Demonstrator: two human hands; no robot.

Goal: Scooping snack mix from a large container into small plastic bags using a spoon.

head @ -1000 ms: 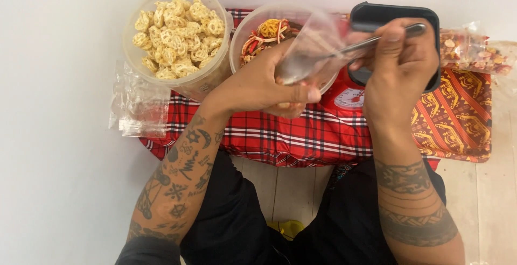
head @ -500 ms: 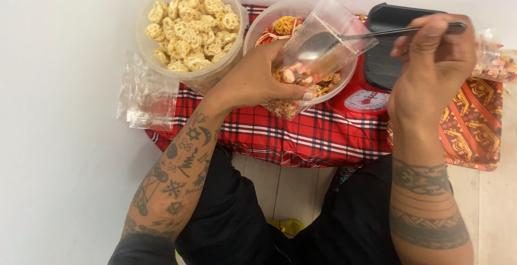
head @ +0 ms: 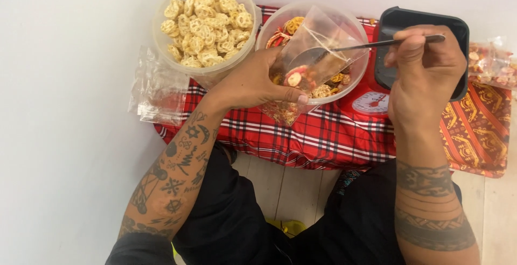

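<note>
Two hands closed | left hand (head: pixel 253 82) grips clear bag (head: pixel 309 63) (snacks inside) | right hand (head: pixel 425 74) pinches spoon (head: pixel 371 44)

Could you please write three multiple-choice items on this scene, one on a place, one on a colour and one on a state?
1. Where does the round clear tub of pale wheel-shaped snacks stand?
A. left of the mixed-snack tub
B. on the black tray
C. on the floor planks

2. What colour is the checked cloth?
A. blue
B. red
C. green

3. What is the left hand doing?
A. lying flat
B. pointing
C. keeping a grip on a small clear plastic bag

Answers:
1 A, it sits beside the clear tub of mixed snacks.
2 B, red with dark and white lines.
3 C, thumb pinches the bag; the right hand holds a metal spoon into it.
</note>
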